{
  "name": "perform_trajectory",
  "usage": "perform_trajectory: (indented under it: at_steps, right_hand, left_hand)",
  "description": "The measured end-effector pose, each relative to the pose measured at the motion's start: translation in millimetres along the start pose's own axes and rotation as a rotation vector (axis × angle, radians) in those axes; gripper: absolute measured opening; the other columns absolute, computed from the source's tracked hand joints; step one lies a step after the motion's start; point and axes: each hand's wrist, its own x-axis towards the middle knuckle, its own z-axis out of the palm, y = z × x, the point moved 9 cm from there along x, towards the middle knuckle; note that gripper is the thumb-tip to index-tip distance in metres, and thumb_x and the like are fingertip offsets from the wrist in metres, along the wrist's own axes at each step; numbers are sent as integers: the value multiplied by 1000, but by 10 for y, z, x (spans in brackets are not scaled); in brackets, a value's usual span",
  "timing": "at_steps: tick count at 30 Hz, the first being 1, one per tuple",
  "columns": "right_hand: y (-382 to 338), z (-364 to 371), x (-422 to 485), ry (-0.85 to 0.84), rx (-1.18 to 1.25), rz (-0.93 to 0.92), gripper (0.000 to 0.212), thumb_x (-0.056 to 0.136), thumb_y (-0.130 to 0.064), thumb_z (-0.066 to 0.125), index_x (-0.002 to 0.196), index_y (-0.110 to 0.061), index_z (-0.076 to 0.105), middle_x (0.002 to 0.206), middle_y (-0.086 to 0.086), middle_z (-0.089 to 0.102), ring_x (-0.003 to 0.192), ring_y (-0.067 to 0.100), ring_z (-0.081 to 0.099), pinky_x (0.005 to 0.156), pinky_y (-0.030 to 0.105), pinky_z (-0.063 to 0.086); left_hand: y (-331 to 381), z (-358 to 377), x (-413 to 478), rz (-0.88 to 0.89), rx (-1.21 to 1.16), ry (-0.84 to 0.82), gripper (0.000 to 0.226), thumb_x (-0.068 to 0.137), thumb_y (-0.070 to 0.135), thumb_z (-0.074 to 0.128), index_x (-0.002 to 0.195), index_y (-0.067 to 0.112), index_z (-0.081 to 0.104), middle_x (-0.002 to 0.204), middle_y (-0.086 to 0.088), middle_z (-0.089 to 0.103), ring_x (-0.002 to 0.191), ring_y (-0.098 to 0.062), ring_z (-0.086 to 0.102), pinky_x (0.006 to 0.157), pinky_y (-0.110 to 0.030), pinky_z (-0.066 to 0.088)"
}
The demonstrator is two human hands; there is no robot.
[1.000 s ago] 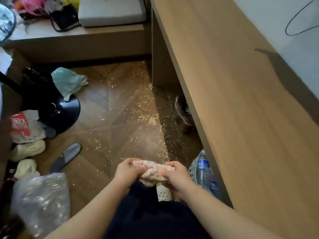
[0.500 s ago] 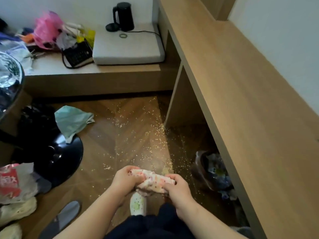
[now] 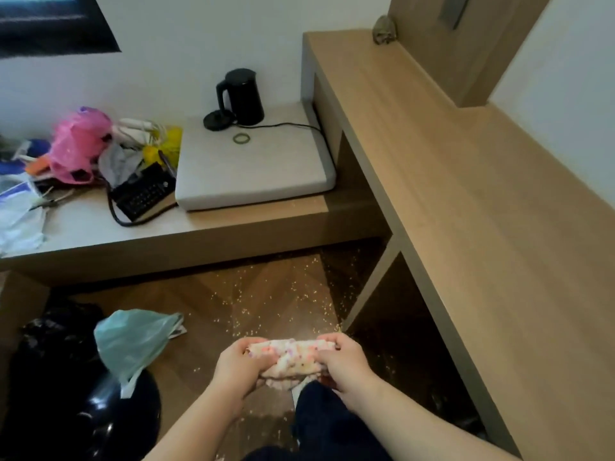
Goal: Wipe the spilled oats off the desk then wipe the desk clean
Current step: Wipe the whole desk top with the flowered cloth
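Observation:
A bunched white cloth with coloured dots (image 3: 289, 359) is held in front of me over the floor. My left hand (image 3: 243, 367) grips its left end and my right hand (image 3: 342, 362) grips its right end, fingers curled round the fabric. Spilled oats (image 3: 266, 304) lie scattered across the dark wooden floor ahead of my hands. The long light wooden desk (image 3: 466, 201) runs along the right side; its top looks bare apart from a small grey-green object (image 3: 385, 29) at the far end.
A lower shelf (image 3: 100, 234) at the back carries a grey cushion (image 3: 253, 168), a black kettle (image 3: 241, 96), a black telephone (image 3: 143, 194) and coloured bags (image 3: 80, 144). A green plastic bag (image 3: 133, 341) and a black fan base (image 3: 100, 410) sit on the floor at left.
My view has tilted upward, showing more of the desk's far end and the back wall. Both hands keep hold of the cloth in about the same pose.

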Motion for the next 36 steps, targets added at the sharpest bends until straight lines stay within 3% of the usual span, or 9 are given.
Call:
perform_trajectory:
  at_steps: [6,10,14,17,20,26,30,33,36]
  right_hand:
    - [-1287,218,730,12,-105,-87,23,89,-3,51,95,-25,58,99,3,58,88,17,59,69,28,54]
    - [-2044,376,1256,36,-156,-154,21,89,-7,54,94,-27,56,97,-4,56,85,8,56,58,17,46]
    - [-2908,530,1768,52,-114,-227,21,87,-9,55,95,-29,56,97,-5,56,86,8,57,60,17,48]
    - [-3502,630,2099,75,-33,-223,19,85,-8,54,93,-24,58,95,1,60,86,14,60,69,27,54]
    - [-4078,620,2416,128,98,-239,20,85,-4,54,98,-18,60,93,4,61,82,14,60,59,21,47]
    - [-5068,315,3015,241,212,-292,17,86,-7,53,96,-20,58,93,4,60,85,15,59,76,34,52]
    - [-5757,1,3574,283,280,-365,14,82,-7,55,90,-18,60,83,5,62,71,16,56,61,29,43]
    - [-6330,-332,4024,370,249,-401,9,80,-10,59,79,-20,60,75,2,62,69,19,54,65,27,40]
    - [-6928,-616,4385,408,238,-435,7,79,-20,60,71,-21,59,69,0,60,69,19,54,66,31,42]
  left_hand:
    - [1209,62,796,30,13,-4,22,83,-1,63,100,11,64,93,-12,69,82,-24,68,66,-32,57]
    - [1908,100,1422,48,37,-22,20,84,-1,63,101,10,63,96,-11,66,84,-20,65,55,-22,50]
    - [2836,170,2101,135,111,-40,17,84,0,64,94,14,63,93,-8,66,80,-16,63,53,-19,47]
    - [3575,234,2591,204,200,-54,16,82,-2,65,89,13,63,89,-9,67,75,-16,62,51,-18,49]
    - [4205,404,3051,227,272,-67,16,82,-3,66,97,3,65,79,-8,66,71,-20,61,54,-20,50]
    - [5286,990,3678,225,337,-90,29,83,8,69,110,2,60,107,-17,65,100,-32,62,88,-42,52]
    - [6074,1505,4019,293,307,-90,24,84,5,66,107,4,62,104,-19,66,96,-33,63,85,-43,54]
    - [6616,1879,4246,322,287,-89,18,85,3,65,103,5,64,96,-17,66,83,-27,63,76,-36,54]
    - [7193,2312,4537,381,322,-118,12,87,6,63,99,6,64,102,-18,67,83,-23,62,77,-34,52]
